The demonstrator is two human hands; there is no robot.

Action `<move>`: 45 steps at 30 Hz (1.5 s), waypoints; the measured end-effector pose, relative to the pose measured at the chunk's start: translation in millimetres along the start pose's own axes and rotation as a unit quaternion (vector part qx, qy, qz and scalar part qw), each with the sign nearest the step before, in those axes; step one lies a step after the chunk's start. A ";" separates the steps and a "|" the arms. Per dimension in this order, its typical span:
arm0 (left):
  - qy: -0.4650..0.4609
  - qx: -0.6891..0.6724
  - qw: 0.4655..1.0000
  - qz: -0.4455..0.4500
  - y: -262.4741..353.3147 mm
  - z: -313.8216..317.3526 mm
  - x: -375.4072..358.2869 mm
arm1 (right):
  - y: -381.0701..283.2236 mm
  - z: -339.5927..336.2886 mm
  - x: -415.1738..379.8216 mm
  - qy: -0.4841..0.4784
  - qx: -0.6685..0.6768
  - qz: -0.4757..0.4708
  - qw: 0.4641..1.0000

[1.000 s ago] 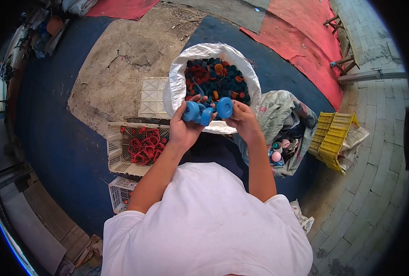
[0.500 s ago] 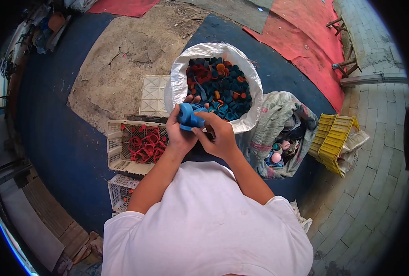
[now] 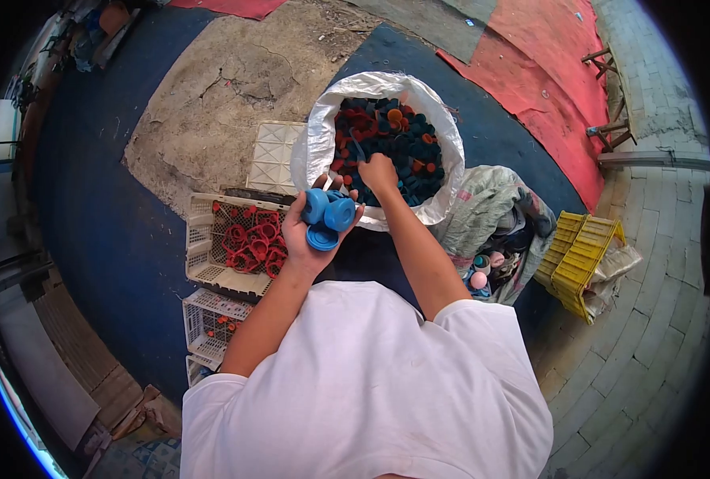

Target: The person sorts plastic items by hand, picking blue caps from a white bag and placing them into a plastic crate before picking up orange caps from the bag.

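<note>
My left hand is turned palm up in front of the white woven sack, its fingers curled round several round blue plastic caps. Inside the sack is a heap of dark teal, orange and red caps. My right hand reaches over the near rim into this heap, fingers bent and pointing down. A narrow bluish strip lies right at its fingertips. What the right fingers close on is hidden from me.
Left of my left arm stands a cream crate of red plastic rings, with another white crate nearer me. A grey-green sack of mixed items sits right of the white sack. Yellow crates are farther right.
My right hand has left the blue caps and moved forward into the sack. The left hand keeps the caps, now spread visibly on the palm. The view has shifted slightly.
</note>
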State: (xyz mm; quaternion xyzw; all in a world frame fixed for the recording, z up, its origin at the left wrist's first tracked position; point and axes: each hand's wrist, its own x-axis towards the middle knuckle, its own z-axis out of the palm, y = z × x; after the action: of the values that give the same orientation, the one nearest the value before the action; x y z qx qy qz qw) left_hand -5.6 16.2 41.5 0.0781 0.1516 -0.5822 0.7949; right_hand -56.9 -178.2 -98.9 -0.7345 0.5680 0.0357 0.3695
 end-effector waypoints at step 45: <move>-0.039 0.140 0.981 0.127 -29.5 60.0 31.8 | -55.6 -77.4 -157.3 0.020 0.715 -0.212 0.666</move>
State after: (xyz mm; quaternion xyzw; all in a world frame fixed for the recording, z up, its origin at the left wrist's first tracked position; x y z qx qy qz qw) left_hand -15.8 -39.7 89.0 0.1850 0.0264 -0.4947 0.8488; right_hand -92.9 -91.7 59.4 -0.3458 0.2554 -0.4751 0.7677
